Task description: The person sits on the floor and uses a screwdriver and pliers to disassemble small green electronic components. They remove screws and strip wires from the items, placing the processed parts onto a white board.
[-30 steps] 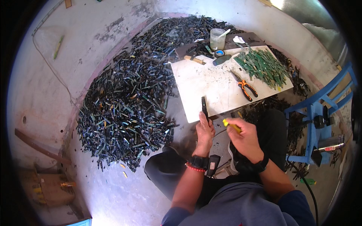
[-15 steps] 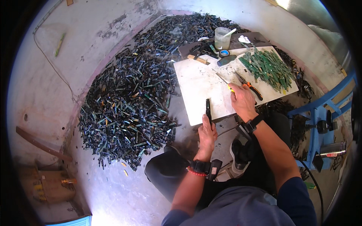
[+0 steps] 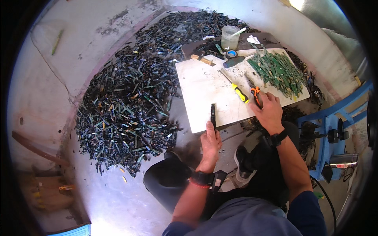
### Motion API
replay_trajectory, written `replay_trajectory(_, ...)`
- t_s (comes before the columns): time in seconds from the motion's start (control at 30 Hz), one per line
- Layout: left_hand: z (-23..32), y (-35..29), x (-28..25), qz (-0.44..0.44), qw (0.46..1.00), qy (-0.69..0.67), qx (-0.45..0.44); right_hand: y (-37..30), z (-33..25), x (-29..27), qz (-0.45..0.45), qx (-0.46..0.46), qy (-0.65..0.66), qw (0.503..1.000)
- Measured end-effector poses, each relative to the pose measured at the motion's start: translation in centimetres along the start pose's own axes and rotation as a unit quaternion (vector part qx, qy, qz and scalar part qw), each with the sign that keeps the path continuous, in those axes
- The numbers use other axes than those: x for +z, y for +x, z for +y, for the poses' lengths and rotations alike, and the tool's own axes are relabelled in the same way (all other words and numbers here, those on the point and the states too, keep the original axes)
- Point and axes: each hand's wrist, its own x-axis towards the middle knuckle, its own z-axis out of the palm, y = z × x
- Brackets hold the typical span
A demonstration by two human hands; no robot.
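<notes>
My left hand (image 3: pixel 210 143) is closed around the lower end of a narrow black strip-shaped piece (image 3: pixel 213 112), which points away from me over the near edge of the white board (image 3: pixel 191 88). My right hand (image 3: pixel 269 114) curls its fingers round the handles of orange-and-black pliers (image 3: pixel 256 94), whose jaws point away on the board. To the left of the pliers lies a yellow-and-black screwdriver (image 3: pixel 239 92), untouched. A heap of green circuit-board strips (image 3: pixel 281 72) covers the board's right side.
Dark strips form a large pile (image 3: pixel 126 106) on the floor at left. At the board's far side are a plastic cup (image 3: pixel 229 38), a tape roll (image 3: pixel 231 54), a dark-handled tool (image 3: pixel 234 62) and a wooden-handled scraper (image 3: pixel 202 59). A blue chair (image 3: pixel 334 118) stands right.
My right hand has let go of the yellow screwdriver, leaving it on the board, and moved right onto the pliers. My left hand still holds the black strip.
</notes>
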Motion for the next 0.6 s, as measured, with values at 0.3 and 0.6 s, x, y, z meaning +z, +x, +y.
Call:
replay_trajectory(0.3, 0.2, -0.1, -0.2, 0.001, 1.000, 0.017, -0.002, 0.4, 2.2, 1.4, -0.065, 0.183, 0.223, 0.955)
replay_trajectory(0.6, 0.2, -0.3, -0.1, 0.005, 0.999, 0.035, 0.010, -6.2, -1.3, -7.4, -0.361, 0.280, 0.737, 0.498)
